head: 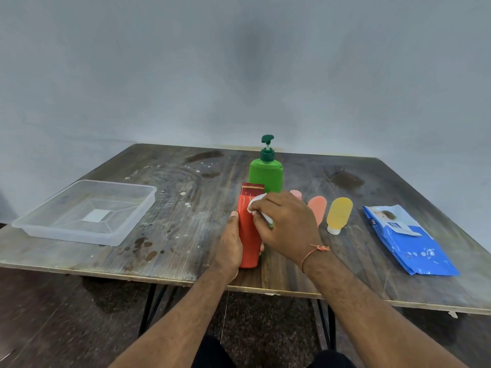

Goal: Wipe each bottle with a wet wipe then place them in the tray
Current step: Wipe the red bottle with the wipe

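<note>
My left hand (230, 243) grips a tall red bottle (248, 235) with a dark red cap, held upright near the table's front edge. My right hand (284, 221) pinches a white wet wipe (257, 201) against the bottle's upper part. Behind stands a green pump bottle (266, 175). To the right are a small orange bottle (318, 209) and a small yellow bottle (338, 215) with a white cap; a pink bottle (296, 193) peeks out behind my right hand. A clear plastic tray (39, 221) sits at the left with nothing in it.
A blue pack of wet wipes (409, 243) lies at the right of the worn wooden table (186, 208). A grey wall rises behind the table. Dark floor and table legs show below the front edge.
</note>
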A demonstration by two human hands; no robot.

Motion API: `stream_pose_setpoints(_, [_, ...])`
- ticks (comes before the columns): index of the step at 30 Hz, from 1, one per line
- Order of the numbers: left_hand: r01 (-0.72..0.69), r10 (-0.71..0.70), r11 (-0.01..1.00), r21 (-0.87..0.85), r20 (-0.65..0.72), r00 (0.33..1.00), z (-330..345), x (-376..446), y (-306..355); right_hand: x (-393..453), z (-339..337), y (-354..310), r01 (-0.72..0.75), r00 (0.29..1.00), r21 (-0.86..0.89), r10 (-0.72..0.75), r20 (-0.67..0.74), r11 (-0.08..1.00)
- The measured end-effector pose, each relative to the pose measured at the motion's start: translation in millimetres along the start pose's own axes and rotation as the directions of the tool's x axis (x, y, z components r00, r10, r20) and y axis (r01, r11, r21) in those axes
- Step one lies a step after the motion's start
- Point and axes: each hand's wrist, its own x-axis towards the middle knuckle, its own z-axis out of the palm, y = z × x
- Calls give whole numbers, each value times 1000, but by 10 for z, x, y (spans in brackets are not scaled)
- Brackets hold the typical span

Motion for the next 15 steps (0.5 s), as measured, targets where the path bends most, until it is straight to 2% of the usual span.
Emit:
stream_pose_setpoints(4, [-7, 7, 1000, -10, 3, 1000, 13, 14, 11, 54, 26, 20, -79, 996, -16, 79, -30, 997])
stream_pose_setpoints(10, [-6, 6, 1000, -2, -27, 1000, 7, 18, -26, 41, -28, -18, 13, 1000, -10, -13, 13, 1000])
stream_pose_setpoints(15, [8, -9, 1000, -3, -22, 1000, 5, 14, -17, 80, -9, 24, -96, 995, -36, 96, -8, 995])
